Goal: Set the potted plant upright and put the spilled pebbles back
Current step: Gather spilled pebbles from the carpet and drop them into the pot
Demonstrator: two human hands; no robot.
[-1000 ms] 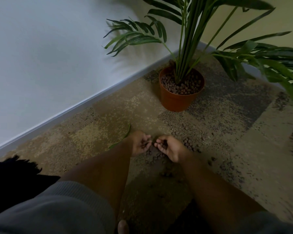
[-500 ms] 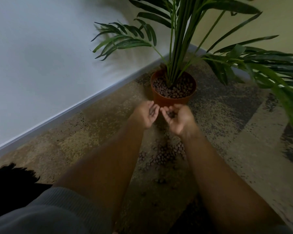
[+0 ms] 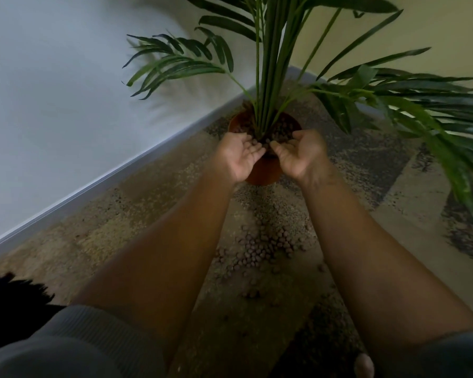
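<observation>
— Potted plant [image 3: 265, 77] is already standing upright, in the corner where the two walls meet, its orange pot [image 3: 262, 170] on the carpet.

— And the pebbles?

— Only partly back. Both hands are over the pot's rim, palms up and tipped inward. The left hand [image 3: 239, 154] has its grip loose, fingers nearly straight, a few pebbles on the fingertips. The right hand [image 3: 298, 154] is cupped just as loosely; I can't tell if anything is left in it.

— What remains?

— By my reckoning, several more handfuls. A heap of spilled pebbles [image 3: 262, 246] lies between the forearms, with strays nearer the knees.

— The room?

— Mottled brown carpet [image 3: 148, 214], pale wall [image 3: 52, 91], grey skirting board [image 3: 93, 184].
</observation>
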